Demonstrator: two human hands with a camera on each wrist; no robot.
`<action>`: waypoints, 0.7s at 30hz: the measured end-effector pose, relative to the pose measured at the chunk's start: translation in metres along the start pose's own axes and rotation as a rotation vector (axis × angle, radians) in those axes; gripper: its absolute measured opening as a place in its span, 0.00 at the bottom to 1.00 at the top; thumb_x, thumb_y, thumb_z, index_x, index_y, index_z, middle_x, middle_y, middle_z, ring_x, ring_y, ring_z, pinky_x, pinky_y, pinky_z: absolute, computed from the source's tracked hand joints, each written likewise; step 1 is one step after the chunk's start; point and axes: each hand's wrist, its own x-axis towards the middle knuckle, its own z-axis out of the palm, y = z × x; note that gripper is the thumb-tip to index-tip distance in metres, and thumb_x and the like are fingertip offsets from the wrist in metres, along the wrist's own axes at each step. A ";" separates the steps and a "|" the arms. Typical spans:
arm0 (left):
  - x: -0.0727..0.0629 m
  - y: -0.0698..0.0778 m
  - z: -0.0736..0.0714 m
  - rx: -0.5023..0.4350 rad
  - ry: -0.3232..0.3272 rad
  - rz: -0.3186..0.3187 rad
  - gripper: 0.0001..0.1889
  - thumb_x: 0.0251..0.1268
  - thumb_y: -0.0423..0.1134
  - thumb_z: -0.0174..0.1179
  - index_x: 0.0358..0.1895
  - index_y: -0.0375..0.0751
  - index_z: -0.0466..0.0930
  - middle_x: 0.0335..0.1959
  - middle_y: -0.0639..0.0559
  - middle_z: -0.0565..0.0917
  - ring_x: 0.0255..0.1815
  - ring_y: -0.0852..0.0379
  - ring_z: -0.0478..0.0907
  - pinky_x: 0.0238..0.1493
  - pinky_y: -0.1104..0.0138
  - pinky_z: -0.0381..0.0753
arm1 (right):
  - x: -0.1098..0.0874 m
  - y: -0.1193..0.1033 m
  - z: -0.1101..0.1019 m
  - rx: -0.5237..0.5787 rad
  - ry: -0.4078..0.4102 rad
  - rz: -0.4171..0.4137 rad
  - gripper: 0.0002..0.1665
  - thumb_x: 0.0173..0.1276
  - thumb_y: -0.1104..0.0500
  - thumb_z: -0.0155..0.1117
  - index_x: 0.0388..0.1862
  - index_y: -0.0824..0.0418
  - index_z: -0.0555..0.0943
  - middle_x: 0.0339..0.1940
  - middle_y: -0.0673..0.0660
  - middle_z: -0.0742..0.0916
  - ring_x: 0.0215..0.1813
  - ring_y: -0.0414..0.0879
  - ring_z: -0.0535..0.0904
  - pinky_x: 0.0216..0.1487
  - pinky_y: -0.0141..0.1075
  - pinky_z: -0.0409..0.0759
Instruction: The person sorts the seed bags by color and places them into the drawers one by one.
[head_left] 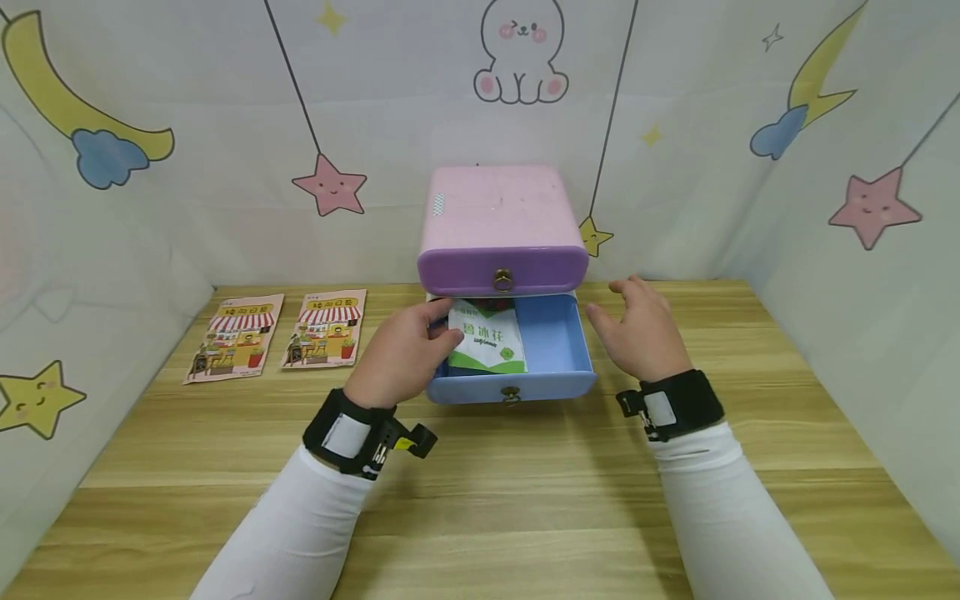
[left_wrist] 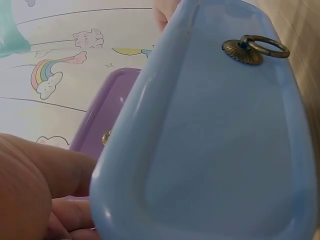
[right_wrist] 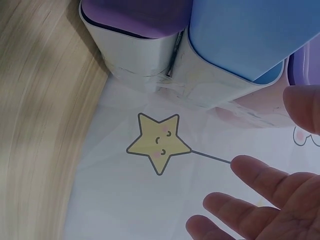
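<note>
A blue drawer (head_left: 555,385) is pulled out of a small pink-topped drawer unit (head_left: 498,200). Inside it, on the left, lies a white and green packet (head_left: 487,335) with printed characters. My left hand (head_left: 405,350) is at the drawer's left side, its thumb overlapping the packet's left edge and a gap showing between thumb and forefinger. The left wrist view shows that hand's fingers (left_wrist: 65,172) partly hidden behind the blue drawer front (left_wrist: 225,130). Just right of the drawer, my right hand (head_left: 643,329) is held with spread fingers and holds nothing.
Two pink packets with a striped-awning picture, one left (head_left: 234,337) and one right (head_left: 324,329), lie flat on the wooden table (head_left: 510,508). Above the blue drawer is a purple drawer (head_left: 457,273) with a ring handle. A printed cloth (head_left: 405,100) hangs behind.
</note>
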 end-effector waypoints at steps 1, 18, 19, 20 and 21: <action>-0.001 0.000 0.000 0.003 0.006 0.006 0.29 0.70 0.47 0.55 0.71 0.44 0.64 0.54 0.49 0.84 0.49 0.59 0.82 0.43 0.64 0.83 | 0.000 0.000 0.000 0.000 -0.001 0.001 0.39 0.71 0.39 0.50 0.70 0.65 0.65 0.77 0.67 0.60 0.78 0.65 0.50 0.72 0.64 0.56; -0.005 -0.002 -0.013 -0.088 0.228 -0.004 0.20 0.66 0.50 0.59 0.58 0.48 0.76 0.59 0.51 0.80 0.55 0.55 0.80 0.53 0.57 0.82 | -0.005 -0.005 -0.003 0.023 0.008 -0.024 0.38 0.71 0.39 0.51 0.69 0.65 0.66 0.72 0.65 0.69 0.74 0.63 0.59 0.70 0.60 0.62; -0.005 -0.002 -0.013 -0.086 0.243 -0.007 0.20 0.66 0.51 0.59 0.58 0.48 0.76 0.59 0.52 0.80 0.55 0.54 0.79 0.53 0.56 0.82 | -0.005 -0.005 -0.003 0.024 0.004 -0.020 0.38 0.71 0.39 0.51 0.69 0.64 0.66 0.72 0.64 0.69 0.74 0.63 0.60 0.70 0.60 0.63; -0.005 -0.002 -0.013 -0.090 0.256 -0.007 0.20 0.65 0.50 0.59 0.58 0.48 0.76 0.59 0.52 0.80 0.55 0.54 0.79 0.53 0.56 0.81 | -0.005 -0.006 -0.003 0.025 -0.001 -0.016 0.39 0.71 0.38 0.51 0.69 0.64 0.66 0.72 0.64 0.70 0.73 0.63 0.61 0.69 0.60 0.63; -0.005 -0.002 -0.013 -0.086 0.269 -0.005 0.20 0.65 0.50 0.60 0.58 0.48 0.76 0.59 0.52 0.79 0.55 0.54 0.79 0.54 0.56 0.81 | -0.006 -0.006 -0.003 0.025 -0.005 -0.013 0.39 0.71 0.38 0.50 0.69 0.64 0.66 0.72 0.64 0.70 0.73 0.63 0.61 0.69 0.60 0.64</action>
